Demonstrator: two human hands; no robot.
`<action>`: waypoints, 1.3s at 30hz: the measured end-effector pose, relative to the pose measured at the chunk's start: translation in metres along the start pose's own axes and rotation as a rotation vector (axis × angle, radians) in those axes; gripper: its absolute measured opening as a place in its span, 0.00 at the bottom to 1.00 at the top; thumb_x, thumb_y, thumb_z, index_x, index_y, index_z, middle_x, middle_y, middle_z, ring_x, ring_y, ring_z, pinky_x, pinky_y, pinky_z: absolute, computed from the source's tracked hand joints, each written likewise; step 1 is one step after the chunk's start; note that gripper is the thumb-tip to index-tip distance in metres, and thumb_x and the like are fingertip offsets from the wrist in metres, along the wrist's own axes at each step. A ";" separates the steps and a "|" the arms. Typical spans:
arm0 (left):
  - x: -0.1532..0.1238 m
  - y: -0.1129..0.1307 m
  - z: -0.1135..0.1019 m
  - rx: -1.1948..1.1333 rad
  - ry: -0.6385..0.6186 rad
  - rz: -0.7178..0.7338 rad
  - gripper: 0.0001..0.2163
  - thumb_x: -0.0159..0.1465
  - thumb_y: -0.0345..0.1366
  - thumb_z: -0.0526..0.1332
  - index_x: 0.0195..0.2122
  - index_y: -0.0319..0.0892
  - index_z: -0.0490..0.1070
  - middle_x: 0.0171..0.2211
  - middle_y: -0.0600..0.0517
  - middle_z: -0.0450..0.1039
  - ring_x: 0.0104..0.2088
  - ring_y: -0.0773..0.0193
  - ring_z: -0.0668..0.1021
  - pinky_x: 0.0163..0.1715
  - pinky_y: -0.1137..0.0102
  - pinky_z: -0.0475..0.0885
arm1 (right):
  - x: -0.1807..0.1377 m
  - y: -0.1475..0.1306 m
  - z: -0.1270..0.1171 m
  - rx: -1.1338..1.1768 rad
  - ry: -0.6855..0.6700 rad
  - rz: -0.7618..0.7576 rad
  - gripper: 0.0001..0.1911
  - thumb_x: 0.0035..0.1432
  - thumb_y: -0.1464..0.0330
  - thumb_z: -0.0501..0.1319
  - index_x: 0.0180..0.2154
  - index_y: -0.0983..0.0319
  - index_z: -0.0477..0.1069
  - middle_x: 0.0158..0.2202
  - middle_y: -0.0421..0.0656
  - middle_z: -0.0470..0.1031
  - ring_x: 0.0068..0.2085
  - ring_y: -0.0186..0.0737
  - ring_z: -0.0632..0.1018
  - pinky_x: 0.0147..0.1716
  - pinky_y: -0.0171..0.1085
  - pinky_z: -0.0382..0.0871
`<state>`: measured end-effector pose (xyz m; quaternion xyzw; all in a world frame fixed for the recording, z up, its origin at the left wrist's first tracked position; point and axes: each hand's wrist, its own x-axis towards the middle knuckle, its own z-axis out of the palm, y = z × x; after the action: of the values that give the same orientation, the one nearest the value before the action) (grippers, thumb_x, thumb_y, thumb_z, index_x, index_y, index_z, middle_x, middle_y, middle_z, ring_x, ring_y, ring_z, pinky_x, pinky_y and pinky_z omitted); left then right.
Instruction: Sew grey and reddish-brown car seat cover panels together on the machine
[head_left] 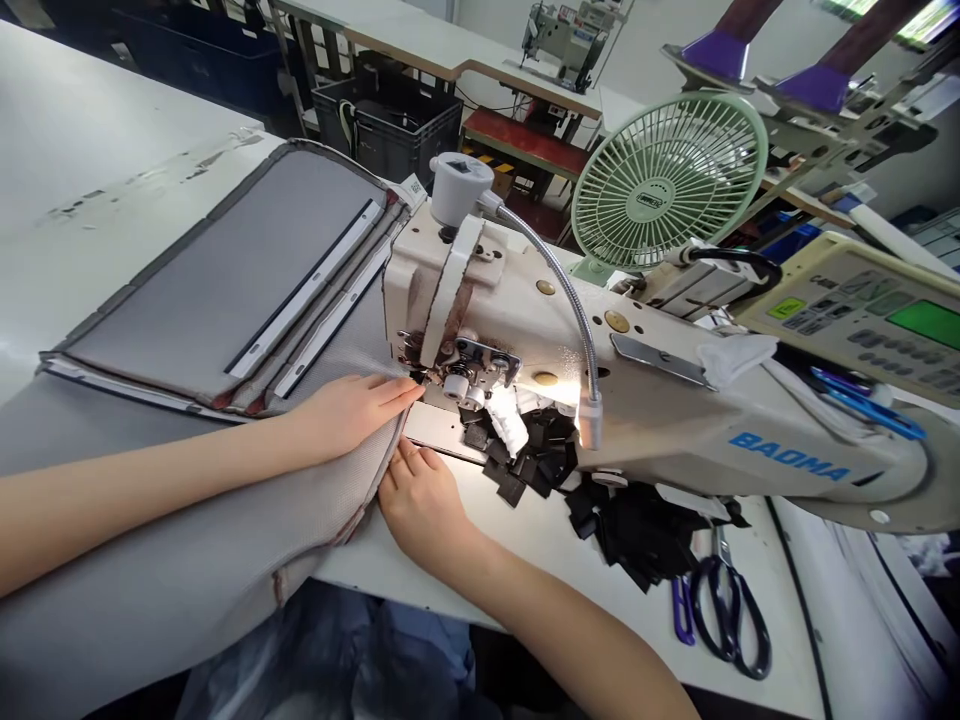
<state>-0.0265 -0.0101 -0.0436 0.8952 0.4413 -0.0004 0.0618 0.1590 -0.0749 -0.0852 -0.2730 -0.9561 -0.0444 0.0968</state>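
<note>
My left hand point(352, 412) lies flat, fingers stretched out, on a grey mesh fabric piece point(187, 560), with its fingertips just before the presser foot point(421, 378) of a cream sewing machine point(645, 400). My right hand point(420, 500) rests at the fabric's curved edge, fingers together and pressing or pinching that edge near the needle plate point(439, 425). The fabric runs from under the needle down over the table's front edge.
A stack of grey panels with white strips point(225, 290) lies left of the machine. Small black pieces point(540, 450) are heaped under the machine arm, scissors point(731, 610) lie at the right front. A green fan point(667, 180), gooseneck lamp point(589, 420) and control panel point(862, 310) stand behind.
</note>
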 end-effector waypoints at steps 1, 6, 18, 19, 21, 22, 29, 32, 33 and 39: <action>-0.002 0.002 -0.001 0.021 -0.006 -0.002 0.21 0.69 0.26 0.49 0.61 0.43 0.67 0.60 0.45 0.69 0.53 0.54 0.74 0.50 0.62 0.70 | -0.002 -0.002 0.001 -0.001 0.012 -0.006 0.12 0.67 0.74 0.54 0.43 0.71 0.76 0.48 0.59 0.78 0.55 0.54 0.75 0.43 0.45 0.73; -0.014 0.011 -0.009 0.105 -0.007 -0.070 0.21 0.69 0.28 0.49 0.60 0.48 0.69 0.61 0.45 0.69 0.51 0.50 0.73 0.44 0.57 0.67 | -0.007 -0.008 0.002 0.027 0.097 0.002 0.10 0.66 0.73 0.57 0.40 0.71 0.76 0.47 0.59 0.79 0.55 0.56 0.76 0.41 0.44 0.72; 0.002 -0.003 -0.013 0.084 0.031 -0.015 0.18 0.70 0.33 0.49 0.55 0.46 0.73 0.56 0.44 0.74 0.51 0.49 0.74 0.45 0.56 0.65 | 0.003 0.007 0.010 0.063 0.008 0.070 0.12 0.66 0.71 0.58 0.44 0.72 0.77 0.51 0.60 0.78 0.59 0.57 0.73 0.43 0.46 0.71; 0.002 -0.004 -0.014 0.074 0.035 -0.018 0.17 0.70 0.34 0.49 0.54 0.45 0.74 0.56 0.44 0.74 0.51 0.49 0.74 0.45 0.56 0.65 | 0.003 0.006 0.010 0.068 -0.003 0.082 0.12 0.66 0.72 0.58 0.44 0.73 0.77 0.52 0.61 0.77 0.60 0.57 0.72 0.44 0.47 0.71; 0.000 -0.004 -0.016 0.050 0.038 -0.025 0.16 0.70 0.37 0.52 0.55 0.45 0.73 0.58 0.43 0.72 0.53 0.47 0.73 0.48 0.55 0.65 | 0.000 0.003 0.008 0.075 -0.009 0.081 0.13 0.67 0.73 0.57 0.46 0.74 0.75 0.53 0.62 0.76 0.60 0.57 0.72 0.46 0.48 0.71; -0.003 -0.003 -0.015 0.043 0.035 -0.030 0.17 0.69 0.39 0.54 0.56 0.46 0.72 0.60 0.43 0.71 0.54 0.46 0.72 0.50 0.54 0.64 | -0.002 -0.001 0.007 0.077 -0.009 0.066 0.12 0.67 0.73 0.56 0.46 0.74 0.75 0.53 0.62 0.75 0.60 0.56 0.71 0.46 0.48 0.70; -0.007 -0.006 -0.009 0.094 -0.017 -0.102 0.24 0.67 0.47 0.58 0.62 0.43 0.65 0.60 0.41 0.70 0.60 0.40 0.68 0.57 0.47 0.57 | -0.008 -0.013 -0.001 0.067 -0.047 0.009 0.10 0.68 0.76 0.54 0.38 0.68 0.74 0.44 0.54 0.79 0.54 0.51 0.75 0.39 0.42 0.71; 0.000 -0.007 -0.012 0.085 -0.022 -0.101 0.22 0.67 0.47 0.59 0.59 0.42 0.67 0.57 0.40 0.73 0.59 0.41 0.68 0.56 0.49 0.58 | -0.004 -0.004 -0.004 0.070 -0.056 -0.005 0.10 0.67 0.77 0.55 0.37 0.69 0.75 0.43 0.54 0.79 0.52 0.50 0.76 0.40 0.42 0.70; 0.002 -0.007 -0.014 0.074 -0.023 -0.107 0.22 0.67 0.46 0.60 0.58 0.42 0.67 0.55 0.40 0.74 0.59 0.42 0.69 0.56 0.49 0.58 | -0.003 0.000 -0.005 0.077 -0.052 -0.002 0.10 0.67 0.77 0.55 0.37 0.69 0.75 0.43 0.55 0.79 0.52 0.49 0.76 0.41 0.42 0.70; 0.020 -0.019 -0.010 0.057 -0.018 -0.138 0.18 0.66 0.48 0.59 0.52 0.44 0.71 0.50 0.42 0.77 0.54 0.45 0.72 0.55 0.50 0.59 | 0.004 0.018 0.003 0.132 0.006 0.078 0.10 0.68 0.76 0.56 0.39 0.69 0.76 0.46 0.55 0.79 0.56 0.47 0.75 0.43 0.42 0.69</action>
<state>-0.0302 0.0184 -0.0374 0.8641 0.5011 -0.0253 0.0403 0.1644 -0.0572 -0.0869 -0.3029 -0.9453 0.0218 0.1190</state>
